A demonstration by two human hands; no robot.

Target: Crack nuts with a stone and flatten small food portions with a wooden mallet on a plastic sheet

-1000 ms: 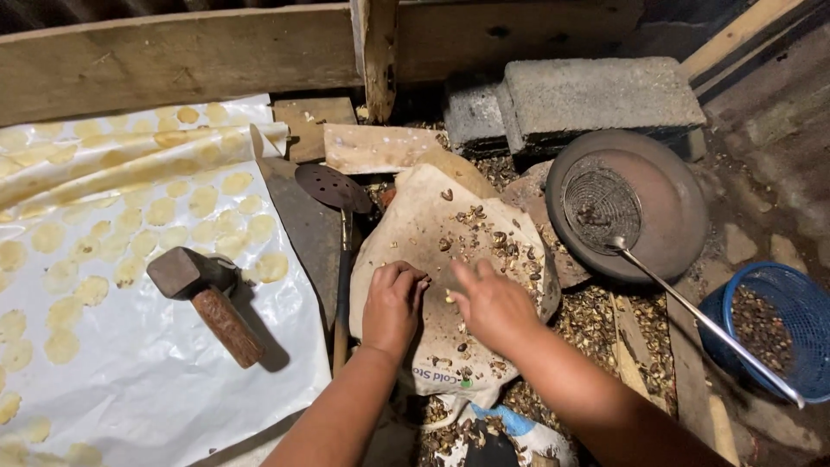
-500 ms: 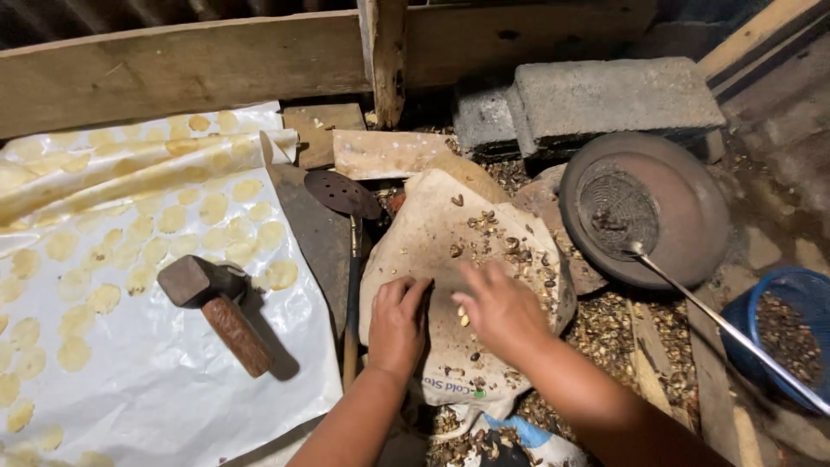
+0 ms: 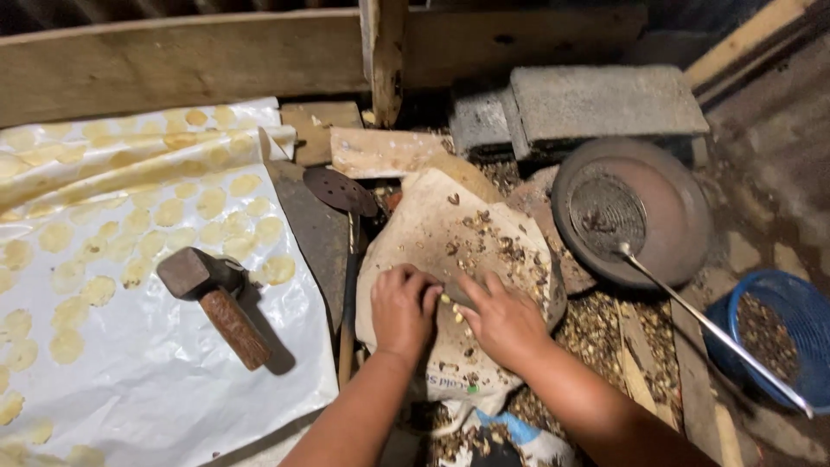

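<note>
Where the two hands meet, a few pale kernels lie on the tan sack, right between the fingertips: the left hand has its fingers curled down onto the cloth just left of them, and the right hand lies flat with its fingers pointing up and left, touching the same spot. Both hands are close together, nearly touching, and neither seems clamped on anything large; whether a kernel is pinched under the fingers I cannot tell. Neither hand is clearly nearer. Beyond the fingers, further from the person, a scatter of dark shell bits spreads over the sack, running up and to the right. Left of the sack a perforated ladle lies with its long handle running toward the person, just beside the left wrist. Further left a white sheet carries rows of flat yellow discs, and a hammer rests on it, head up-left, rusty handle pointing down-right, well apart from the hands. To the right sits a round dark pan with a wire skimmer in it, its thin handle slanting down-right over a blue basket of husks. Grey blocks and a wooden plank close the far side. Nothing stands between the hands and the kernels.
</note>
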